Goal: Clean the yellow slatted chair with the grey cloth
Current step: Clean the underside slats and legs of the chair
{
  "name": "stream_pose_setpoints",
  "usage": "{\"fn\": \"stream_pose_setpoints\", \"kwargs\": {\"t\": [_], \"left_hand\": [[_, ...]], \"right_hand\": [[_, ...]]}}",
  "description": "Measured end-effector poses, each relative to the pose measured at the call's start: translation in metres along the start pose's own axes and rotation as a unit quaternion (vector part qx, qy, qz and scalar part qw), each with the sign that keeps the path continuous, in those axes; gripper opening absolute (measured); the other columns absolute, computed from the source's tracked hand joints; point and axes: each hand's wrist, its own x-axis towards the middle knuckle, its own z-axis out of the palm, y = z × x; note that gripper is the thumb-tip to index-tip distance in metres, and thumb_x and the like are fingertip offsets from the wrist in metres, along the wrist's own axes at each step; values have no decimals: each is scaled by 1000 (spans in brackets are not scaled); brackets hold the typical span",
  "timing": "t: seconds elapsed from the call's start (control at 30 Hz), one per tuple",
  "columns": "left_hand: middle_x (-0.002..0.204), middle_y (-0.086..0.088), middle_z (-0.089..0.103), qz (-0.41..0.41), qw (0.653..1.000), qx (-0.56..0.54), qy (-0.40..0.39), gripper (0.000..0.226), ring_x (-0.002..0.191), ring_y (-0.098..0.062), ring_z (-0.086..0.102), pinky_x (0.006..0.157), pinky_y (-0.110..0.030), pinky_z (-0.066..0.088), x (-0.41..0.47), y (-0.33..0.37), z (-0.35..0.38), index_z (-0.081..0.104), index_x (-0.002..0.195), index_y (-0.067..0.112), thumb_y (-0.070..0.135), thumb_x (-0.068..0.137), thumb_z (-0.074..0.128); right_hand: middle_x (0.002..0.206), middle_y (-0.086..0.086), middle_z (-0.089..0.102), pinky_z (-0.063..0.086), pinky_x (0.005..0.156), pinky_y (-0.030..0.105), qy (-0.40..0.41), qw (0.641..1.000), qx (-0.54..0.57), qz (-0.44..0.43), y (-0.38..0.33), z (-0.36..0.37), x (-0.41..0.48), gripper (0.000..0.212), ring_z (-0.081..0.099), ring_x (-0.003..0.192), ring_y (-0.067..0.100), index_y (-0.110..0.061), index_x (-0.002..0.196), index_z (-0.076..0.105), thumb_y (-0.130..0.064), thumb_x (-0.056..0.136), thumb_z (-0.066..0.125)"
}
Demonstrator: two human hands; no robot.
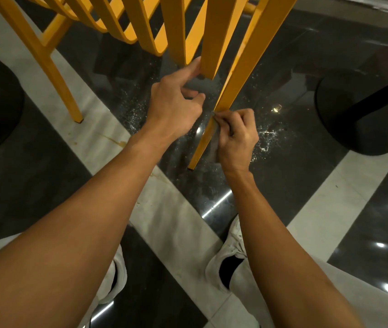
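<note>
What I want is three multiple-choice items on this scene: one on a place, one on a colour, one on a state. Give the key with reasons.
1. Where is the grey cloth?
A. Draped over the seat slats.
B. Tucked in a pocket.
C. Against a chair leg, under the right hand.

2. What colour are the shoes?
A. White.
B. Red.
C. Yellow.

3. What is the left hand doing?
A. Resting on a knee.
B. Gripping the end of a yellow chair bar.
C. Hanging free of the chair.

Key:
1. C: the right hand pinches the cloth to the leg.
2. A: both shoes show white below the arms.
3. B: its fingers curl round the bar's lower end.
</note>
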Motion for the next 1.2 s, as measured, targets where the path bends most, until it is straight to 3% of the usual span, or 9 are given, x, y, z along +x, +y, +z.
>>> {"fn": "stream_pose_setpoints", "kwargs": {"t": [0.2, 0.47, 0.67, 0.83, 1.0, 1.1, 1.2], "left_hand": [[142, 23, 63, 2, 1000, -4, -1, 68, 97, 11, 71, 118, -26, 44, -2, 2, 0, 49, 156, 35, 12, 96, 70], [147, 21, 60, -2, 1000, -3, -1, 70, 95, 6, 72, 116, -33, 49, -4, 3, 1, 46, 158, 35, 13, 96, 71], [148, 21, 60, 2, 1000, 7, 3, 71, 94, 5, 73, 113, -26, 49, -2, 1, 2, 44, 159, 35, 15, 96, 71], [149, 20, 59, -5, 1000, 1, 3, 71, 92, 6, 72, 100, -9, 47, -1, 1, 2, 43, 160, 34, 14, 97, 71], [150, 21, 58, -8, 1000, -1, 12, 73, 101, 15, 66, 90, 5, 39, -3, -2, 3, 41, 161, 36, 14, 98, 69], [149, 15, 60, -52, 998, -8, 22, 69, 114, 3, 65, 98, -12, 48, -13, -10, 17, 44, 158, 36, 18, 98, 71], [125, 8, 71, -100, 994, 13, 47, 43, 106, -9, 69, 101, -34, 57, -29, -25, 40, 65, 137, 24, 19, 96, 74]], "right_hand": [[90, 10, 66, 51, 75, 19, 60, 997, 40, 22, 0, 3, 0, 6, 59, 83, 3, -3, 87, 74, 1, 90, 77], [89, 1, 71, 55, 77, 24, 97, 986, 81, 106, -7, 7, -3, 12, 65, 82, 7, -5, 92, 73, -7, 86, 83], [84, -3, 75, 58, 71, 25, 116, 968, 126, 186, -2, 21, -11, 11, 71, 78, 9, -5, 82, 73, -5, 84, 84], [83, 0, 74, 59, 71, 31, 81, 963, 114, 229, 3, 26, -22, 15, 69, 76, 12, -14, 81, 73, -5, 82, 85], [85, -1, 75, 53, 72, 15, 111, 966, 122, 201, -5, 21, -8, 10, 70, 77, 4, -3, 83, 74, -4, 83, 84], [78, -7, 72, 49, 70, 8, 47, 946, 132, 293, -1, 22, -17, 11, 65, 71, -7, -6, 81, 74, -7, 84, 84], [76, -9, 71, 51, 71, 11, 34, 923, 129, 360, 6, 16, -28, 11, 63, 65, -7, -11, 83, 76, -12, 84, 86]]}}
